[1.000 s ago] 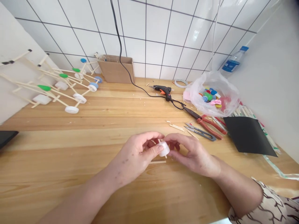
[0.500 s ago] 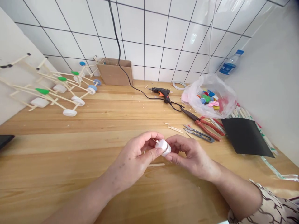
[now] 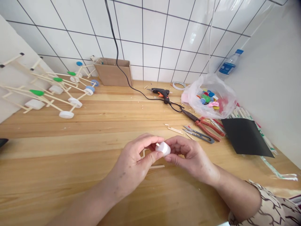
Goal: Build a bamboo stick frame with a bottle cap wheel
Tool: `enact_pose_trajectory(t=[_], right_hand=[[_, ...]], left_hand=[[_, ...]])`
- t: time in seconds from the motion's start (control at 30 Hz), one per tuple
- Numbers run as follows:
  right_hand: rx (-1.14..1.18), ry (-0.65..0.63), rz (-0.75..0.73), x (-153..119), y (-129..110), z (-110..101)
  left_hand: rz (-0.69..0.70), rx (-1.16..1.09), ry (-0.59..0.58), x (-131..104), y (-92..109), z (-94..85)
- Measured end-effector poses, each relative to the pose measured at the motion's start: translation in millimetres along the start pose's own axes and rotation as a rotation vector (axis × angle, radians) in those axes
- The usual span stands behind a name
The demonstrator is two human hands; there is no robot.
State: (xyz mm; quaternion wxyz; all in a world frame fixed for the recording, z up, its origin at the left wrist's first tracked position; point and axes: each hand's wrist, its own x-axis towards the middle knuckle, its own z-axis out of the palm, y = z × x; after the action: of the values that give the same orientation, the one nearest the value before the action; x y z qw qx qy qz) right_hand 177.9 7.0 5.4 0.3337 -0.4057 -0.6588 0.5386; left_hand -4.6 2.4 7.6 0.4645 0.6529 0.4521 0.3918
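Observation:
Two white bottle caps [image 3: 163, 149] are pressed together end to end between my hands, with the tip of a thin pale stick [image 3: 157, 144] poking out on the left. My left hand [image 3: 138, 158] grips the left cap between thumb and fingers. The right one is pinched by my right hand [image 3: 189, 158], its thumb below and fingertips behind. Just under the hands, a pale wooden stick [image 3: 157, 166] lies on the wooden table [image 3: 77, 175]. More pale sticks show partly behind my left hand.
Stick frames with white cap wheels [image 3: 66, 114] stand at left, near a cardboard box [image 3: 114, 73]. A glue gun [image 3: 162, 94], tape roll [image 3: 179, 85], pliers [image 3: 202, 124], thread snips [image 3: 199, 134], bag of colourful caps [image 3: 209, 97], black sheet [image 3: 246, 136] and bottle [image 3: 229, 66] lie toward the right.
The dark gap between the two white caps has closed, and they now sit tight together. Both hands keep their grip. The whole view has shifted slightly.

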Motion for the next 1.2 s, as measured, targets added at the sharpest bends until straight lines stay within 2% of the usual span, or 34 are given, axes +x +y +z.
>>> enact_pose_trajectory(t=[0.17, 0.4, 0.67, 0.8, 0.97, 1.2], right_hand=[[0.042, 0.02, 0.033, -1.5, 3.7, 1.7], [0.047, 0.057, -0.001, -3.5, 3.6, 4.9], [0.085, 0.09, 0.023, -5.8, 1.0, 8.6], [0.043, 0.079, 0.022, -5.5, -1.4, 7.3], [0.093, 0.052, 0.053, -3.9, -1.5, 5.5], [0.121, 0.047, 0.084, -2.9, -0.6, 6.3]], left_hand=[[0.024, -0.007, 0.036, 0.9, -1.6, 1.3], [0.045, -0.035, 0.047, -0.1, -1.6, 2.9], [0.027, -0.049, -0.012, -1.4, -1.3, 0.1], [-0.011, -0.014, -0.079, -1.6, 0.6, -3.0], [-0.045, 0.01, -0.1, -0.4, 3.7, -4.4], [0.043, 0.087, -0.05, 0.1, 4.3, -2.5]])
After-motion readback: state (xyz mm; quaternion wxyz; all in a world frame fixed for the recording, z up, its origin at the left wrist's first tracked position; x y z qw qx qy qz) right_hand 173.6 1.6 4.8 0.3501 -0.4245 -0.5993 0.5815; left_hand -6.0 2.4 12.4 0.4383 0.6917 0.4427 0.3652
